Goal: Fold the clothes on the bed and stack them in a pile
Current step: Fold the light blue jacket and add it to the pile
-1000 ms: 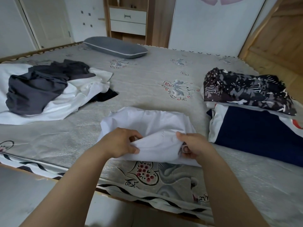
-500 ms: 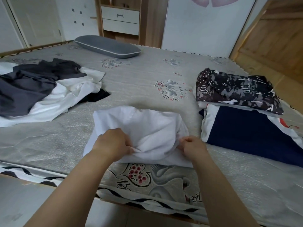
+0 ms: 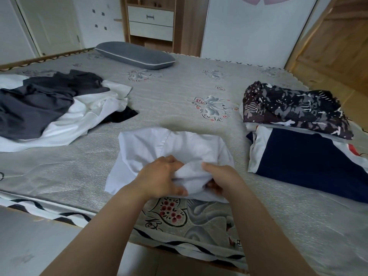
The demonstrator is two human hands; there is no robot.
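White garment (image 3: 169, 148) lies near the front edge of the bed (image 3: 179, 100), directly ahead of the person, half folded into a rough block. A second ago the two hands held its near hem apart, one at each side; now they have drawn in toward each other and meet at the middle of that edge, and the cloth between them has bunched into a raised ridge. The garment looks narrower and more gathered than it was. I judge this to be the closing fold on this piece, so it should soon be ready to go on the pile.

The left hand (image 3: 159, 176) lies knuckles up over the bunched edge, its fingers curled down into the cloth and pinching it. The right hand (image 3: 221, 180) comes in from the other side with thumb on top and fingers tucked under the fold, also gripping the fabric. Both forearms reach straight forward from the bottom of the view.

To the right, well apart from the hands, the folded stack (image 3: 310, 148) already holds a navy piece with a patterned dark one on top. To the left an unfolded heap (image 3: 49, 108) of dark grey and white clothes waits, so much of the task remains.
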